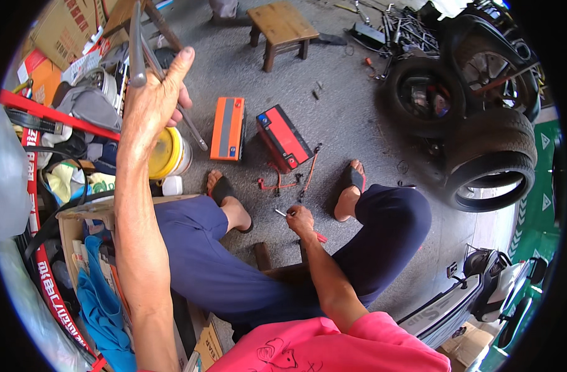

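Observation:
At the upper left, my left hand (162,93) is raised and closed round a long metal rod (193,130), its thumb sticking up. A thicker grey bar (136,49) stands by the same hand; whether the two join is hidden. Low between my knees, my right hand (300,221) grips a slim tool with a pale metallic end and a red handle (321,237); its exact kind is unclear. Ahead of that hand, red leads with dark clips (280,185) lie beside a black-and-red battery (284,137). An orange battery (227,129) stands to its left.
A wooden stool (282,28) stands at the back. Several tyres (491,186) are stacked at right, with loose tools (407,28) behind. A yellow-lidded bucket (165,152) and cluttered boxes (66,31) crowd the left. A blue cloth (100,304) hangs at lower left.

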Motion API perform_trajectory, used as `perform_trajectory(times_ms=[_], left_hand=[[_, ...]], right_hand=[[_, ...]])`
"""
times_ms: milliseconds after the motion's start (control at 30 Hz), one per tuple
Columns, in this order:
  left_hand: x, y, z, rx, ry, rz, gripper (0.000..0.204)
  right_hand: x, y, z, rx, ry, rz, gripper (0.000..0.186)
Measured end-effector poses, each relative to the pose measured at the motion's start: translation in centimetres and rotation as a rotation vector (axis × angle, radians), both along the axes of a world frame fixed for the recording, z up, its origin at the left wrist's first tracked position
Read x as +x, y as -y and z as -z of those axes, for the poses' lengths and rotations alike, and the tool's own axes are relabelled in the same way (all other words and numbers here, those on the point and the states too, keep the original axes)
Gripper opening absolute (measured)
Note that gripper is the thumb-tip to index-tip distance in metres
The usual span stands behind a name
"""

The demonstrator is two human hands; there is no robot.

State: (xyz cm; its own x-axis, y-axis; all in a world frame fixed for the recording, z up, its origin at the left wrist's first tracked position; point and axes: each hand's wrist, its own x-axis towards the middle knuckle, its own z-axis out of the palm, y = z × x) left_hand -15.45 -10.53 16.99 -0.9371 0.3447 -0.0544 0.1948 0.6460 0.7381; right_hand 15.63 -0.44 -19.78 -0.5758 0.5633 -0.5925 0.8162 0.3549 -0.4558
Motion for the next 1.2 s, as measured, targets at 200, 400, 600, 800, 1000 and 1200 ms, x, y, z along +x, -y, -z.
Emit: perform_trajectory(times_ms=[200,400,600,800,1000,1200], left_hand=[[1.2,0.2,-1.3,-0.232,-0.192,-0.042,0.087],[1.2,0.2,0.0,-0.392,-0.432,-0.034,0.081],[1.9,0.1,-1.0,-0.385,-0.390,-0.057,0.079],[1.7,0.4,-0.8,-0.395,-0.412,-0.041,0.078],[1.8,0.6,-0.9,-0.405,-0.433,-0.035,0.079],[2.2,0.4,-1.0,-0.350,-0.423,0.015,0.082]], right_hand=[[1.5,0.8,3.4,-0.063,0.124,-0.025,0.023],[1.8,1.1,4.8,-0.112,0.071,0.067,0.028],[2.0,1.1,5.4,-0.167,0.066,0.164,0.023],[0.9,-0.4,5.8,-0.133,-0.007,0.192,0.023],[1.0,-0.7,5.9,-0.201,-0.036,0.215,0.023],[1.7,-0.4,5.6,-0.173,0.004,0.151,0.022]])
